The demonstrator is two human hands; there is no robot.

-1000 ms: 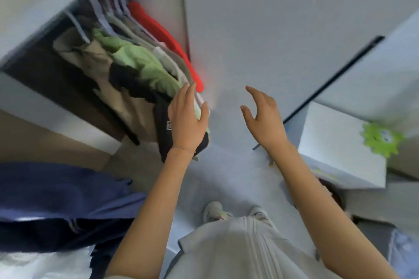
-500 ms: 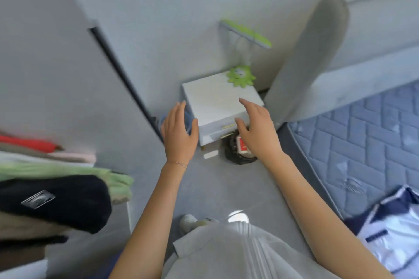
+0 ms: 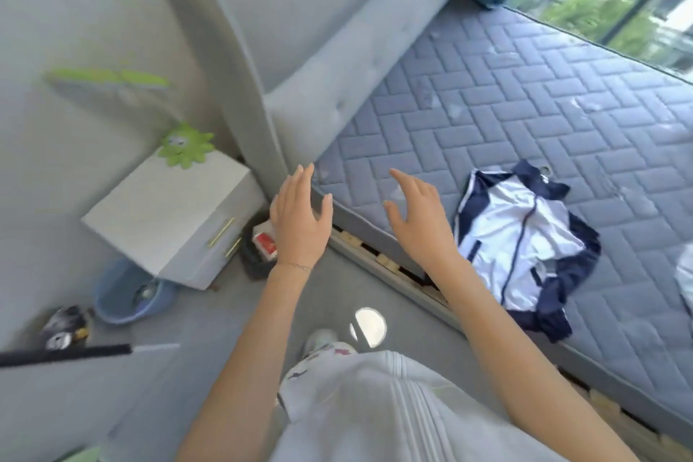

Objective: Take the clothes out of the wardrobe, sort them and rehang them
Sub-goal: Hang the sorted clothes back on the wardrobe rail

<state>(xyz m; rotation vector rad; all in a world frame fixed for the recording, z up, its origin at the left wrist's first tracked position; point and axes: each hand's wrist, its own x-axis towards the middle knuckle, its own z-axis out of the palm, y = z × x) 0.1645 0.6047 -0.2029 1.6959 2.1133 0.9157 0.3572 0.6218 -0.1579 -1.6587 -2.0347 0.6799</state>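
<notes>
Lying jacket [image 3: 521, 236], collar far, hem near

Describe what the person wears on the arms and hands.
No sleeves or gloves are in view on either arm. The left hand has a thin chain bracelet at its wrist; the right hand shows nothing worn.

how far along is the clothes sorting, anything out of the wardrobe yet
Done: one navy and white zip jacket lies spread on the mattress. In hand: nothing; the left hand and right hand are both open and empty, raised near the mattress edge. Left: the jacket is not rehung, and the wardrobe is out of view, so what remains there cannot be told.
</notes>
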